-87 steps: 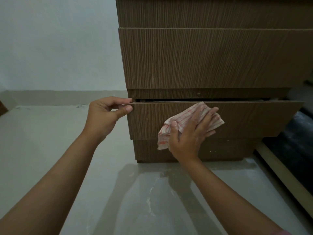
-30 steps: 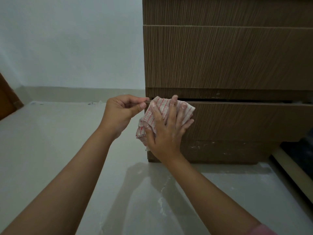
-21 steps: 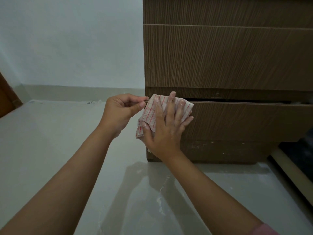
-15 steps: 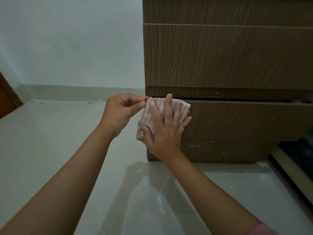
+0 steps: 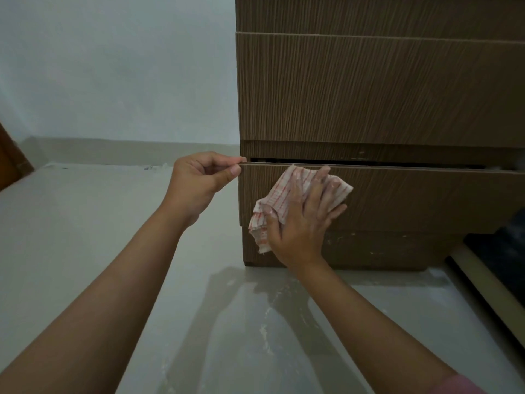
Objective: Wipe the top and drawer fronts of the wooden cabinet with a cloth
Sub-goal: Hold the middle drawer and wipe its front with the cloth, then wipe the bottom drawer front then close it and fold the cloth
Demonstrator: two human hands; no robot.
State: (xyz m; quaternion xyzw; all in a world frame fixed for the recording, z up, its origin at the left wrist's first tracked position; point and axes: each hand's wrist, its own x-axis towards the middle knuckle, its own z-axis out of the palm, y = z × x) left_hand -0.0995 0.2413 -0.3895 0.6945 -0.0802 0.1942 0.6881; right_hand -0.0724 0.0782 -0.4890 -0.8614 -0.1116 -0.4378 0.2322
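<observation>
Glossy pale floor (image 5: 85, 251), plain wall (image 5: 113, 66), wooden cabinet (image 5: 369, 95) upright.

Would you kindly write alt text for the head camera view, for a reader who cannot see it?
A person's right hand presses a red-and-white checked cloth flat against the bottom drawer front of a wooden cabinet, while the left hand pinches that drawer's top left corner. The drawer stands slightly open, above a pale glossy floor.
</observation>
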